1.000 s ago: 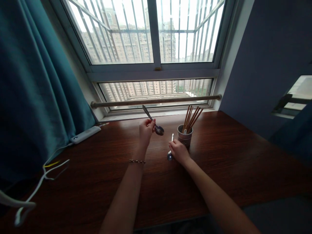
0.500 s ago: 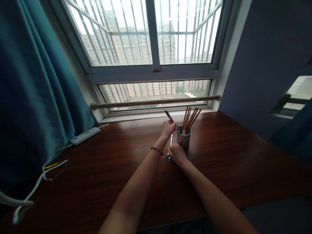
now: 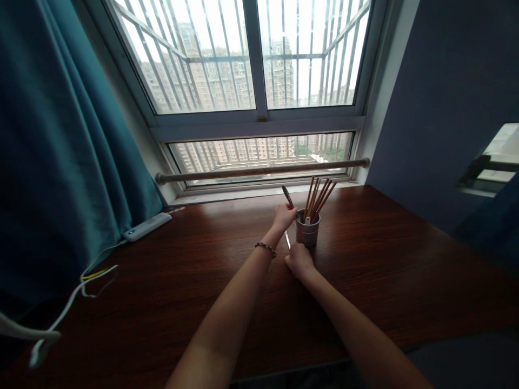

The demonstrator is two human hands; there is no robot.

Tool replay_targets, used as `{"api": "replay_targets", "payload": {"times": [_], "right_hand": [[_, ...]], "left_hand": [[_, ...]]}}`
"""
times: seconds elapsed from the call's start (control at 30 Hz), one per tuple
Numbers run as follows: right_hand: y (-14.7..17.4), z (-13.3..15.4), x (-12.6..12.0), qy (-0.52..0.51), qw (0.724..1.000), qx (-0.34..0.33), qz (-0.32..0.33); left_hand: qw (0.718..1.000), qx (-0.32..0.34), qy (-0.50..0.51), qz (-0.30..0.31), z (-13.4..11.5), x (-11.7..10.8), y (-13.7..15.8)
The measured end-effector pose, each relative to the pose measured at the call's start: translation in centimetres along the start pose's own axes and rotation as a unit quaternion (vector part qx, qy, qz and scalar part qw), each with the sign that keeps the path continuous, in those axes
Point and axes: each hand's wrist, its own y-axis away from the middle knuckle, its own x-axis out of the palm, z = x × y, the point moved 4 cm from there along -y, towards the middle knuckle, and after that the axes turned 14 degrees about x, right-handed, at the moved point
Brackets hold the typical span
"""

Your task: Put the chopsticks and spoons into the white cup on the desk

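A grey metal utensil cup [image 3: 307,233] stands on the table, holding several brown chopsticks [image 3: 318,197] and a light-coloured handle end at the near rim. My left hand [image 3: 285,217], with a beaded bracelet on its wrist, is closed at the cup's left rim around a utensil with a dark handle [image 3: 287,194]. That handle points up and left; its lower end is hidden by my fingers and the rim. My right hand [image 3: 300,259] is closed low in front of the cup, around a metal spoon [image 3: 287,240]. The spoon's thin handle sticks out upward; its bowl is hidden.
The dark red-brown wooden table [image 3: 194,270] reaches to the window sill. At the left lie a white power strip [image 3: 148,226] and white cables [image 3: 68,302], beside a teal curtain [image 3: 89,162]. A horizontal rail [image 3: 263,171] crosses the window behind the cup.
My left hand has shifted slightly right, closer to the cup, and its utensil stands steeper. My right hand has moved slightly right and down; the spoon's bowl, visible before, is now covered.
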Motion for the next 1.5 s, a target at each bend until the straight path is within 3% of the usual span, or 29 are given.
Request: {"api": "replay_targets", "payload": {"times": [0.13, 0.23, 0.37, 0.47, 0.53, 0.63, 0.8, 0.87, 0.97, 1.1, 1.27, 1.5], "right_hand": [[-0.2, 0.0, -0.1, -0.026, 0.999, -0.032, -0.005], [-0.3, 0.1, -0.6, -0.070, 0.994, -0.059, -0.052], [0.2, 0.7, -1.8, -0.154, 0.965, -0.177, -0.116], [0.6, 0.7, -3.0, -0.228, 0.927, -0.253, -0.159], [0.9, 0.1, -4.0, -0.281, 0.900, -0.263, -0.206], [1.3, -1.0, -6.0, -0.340, 0.864, -0.245, -0.279], [0.1, -1.3, -10.2, -0.360, 0.848, -0.222, -0.320], [-1.1, -0.9, -11.8, -0.334, 0.858, -0.229, -0.317], [-3.2, -0.3, -13.0, -0.228, 0.909, -0.209, -0.279], [-4.4, 0.0, -12.1, -0.069, 0.959, -0.148, -0.230], [-4.2, 0.0, -9.6, 0.056, 0.971, -0.102, -0.211], [-3.8, 0.2, -8.3, 0.086, 0.969, -0.108, -0.204]], "left_hand": [[1.000, 0.012, 0.005, -0.001, -0.2, -0.6, 0.2], [0.998, 0.033, 0.037, -0.043, -0.4, -2.7, 0.8], [0.979, 0.040, 0.055, -0.191, 1.4, -7.8, 3.4], [0.948, 0.007, 0.016, -0.318, 5.0, -10.8, 7.1], [0.948, -0.015, -0.012, -0.318, 7.7, -11.2, 9.7], [0.964, -0.048, -0.031, -0.260, 10.8, -10.4, 12.7], [0.973, -0.035, -0.046, -0.225, 10.6, -9.3, 14.3], [0.978, -0.011, -0.058, -0.198, 9.8, -9.0, 14.1], [0.983, 0.012, -0.078, -0.164, 8.9, -8.8, 14.0], [0.987, 0.025, -0.091, -0.132, 8.5, -8.6, 14.1], [0.987, 0.076, -0.108, -0.089, 7.6, -8.0, 14.2], [0.984, 0.085, -0.134, -0.076, 7.5, -7.9, 14.2]]}}
